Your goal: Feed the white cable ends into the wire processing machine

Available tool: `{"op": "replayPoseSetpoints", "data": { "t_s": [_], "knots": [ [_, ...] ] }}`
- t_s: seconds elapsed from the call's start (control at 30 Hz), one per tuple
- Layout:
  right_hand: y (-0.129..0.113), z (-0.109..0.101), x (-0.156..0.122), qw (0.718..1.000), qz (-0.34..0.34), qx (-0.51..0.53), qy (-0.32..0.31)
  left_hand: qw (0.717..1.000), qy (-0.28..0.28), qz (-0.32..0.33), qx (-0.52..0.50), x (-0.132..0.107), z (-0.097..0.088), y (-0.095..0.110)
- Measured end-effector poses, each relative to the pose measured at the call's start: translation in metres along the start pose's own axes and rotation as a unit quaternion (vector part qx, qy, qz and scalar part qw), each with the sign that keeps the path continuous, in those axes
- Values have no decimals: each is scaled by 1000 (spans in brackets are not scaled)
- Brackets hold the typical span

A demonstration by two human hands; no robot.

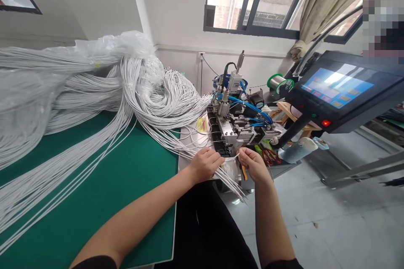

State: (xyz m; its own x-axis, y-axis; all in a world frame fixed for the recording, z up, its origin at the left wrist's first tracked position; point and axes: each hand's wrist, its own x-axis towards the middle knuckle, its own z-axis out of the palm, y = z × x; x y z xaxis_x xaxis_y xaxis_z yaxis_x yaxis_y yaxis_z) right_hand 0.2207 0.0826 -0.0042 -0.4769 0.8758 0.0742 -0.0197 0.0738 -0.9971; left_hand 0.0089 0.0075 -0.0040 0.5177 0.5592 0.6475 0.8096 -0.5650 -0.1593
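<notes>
So the right hand has its thumb and fingertips pinched on the end of a white cable, right at the front edge of a small bench machine with blue air tubes. The left hand is curled closed around the same cable a bit further back, so it spans the short gap between the two hands. A bunch of loose cable ends runs under the left hand and pokes out past it toward the floor (can't tell if the lower fingers are gripping those too or just resting on them). An orange-handled tool sits just beside the right hand, partly hidden, and some red-handled pliers lie a little further right, near a blue roll. Over on the left there's a huge heap of white cables spilling across a green table, with clear plastic draped over part of it. A lit touchscreen is tilted up on the right, and a green-rimmed wire spool stands behind the machine.
</notes>
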Motion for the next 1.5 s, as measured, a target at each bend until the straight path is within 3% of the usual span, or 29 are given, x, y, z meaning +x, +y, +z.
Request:
{"op": "replayPoseSetpoints", "data": {
  "t_s": [0.17,0.27,0.43,0.63,0.73,0.87,1.0,1.17,1.5],
  "knots": [
    [-2,-16,-6,991,6,-136,-12,999,-2,-44,18,-1,2,1],
    [-7,-17,-10,980,-14,-196,22,999,2,-40,20,-1,2,1],
    [-8,-2,-8,990,-29,-104,86,1000,-6,22,-2,1,1,-2],
    [7,8,2,995,-23,7,93,999,-31,38,-15,0,1,-3],
    [9,5,4,995,-29,-11,99,1000,-11,15,0,-1,1,-2],
    [4,0,6,985,-32,-132,109,998,21,-38,40,0,0,1],
    [3,0,11,964,-46,-244,92,995,4,-84,63,2,0,6],
    [11,1,20,961,-50,-264,66,990,-3,-117,73,2,4,7],
    [27,-6,33,995,-5,-100,-15,984,-54,-157,57,3,5,7]
  ]
}}
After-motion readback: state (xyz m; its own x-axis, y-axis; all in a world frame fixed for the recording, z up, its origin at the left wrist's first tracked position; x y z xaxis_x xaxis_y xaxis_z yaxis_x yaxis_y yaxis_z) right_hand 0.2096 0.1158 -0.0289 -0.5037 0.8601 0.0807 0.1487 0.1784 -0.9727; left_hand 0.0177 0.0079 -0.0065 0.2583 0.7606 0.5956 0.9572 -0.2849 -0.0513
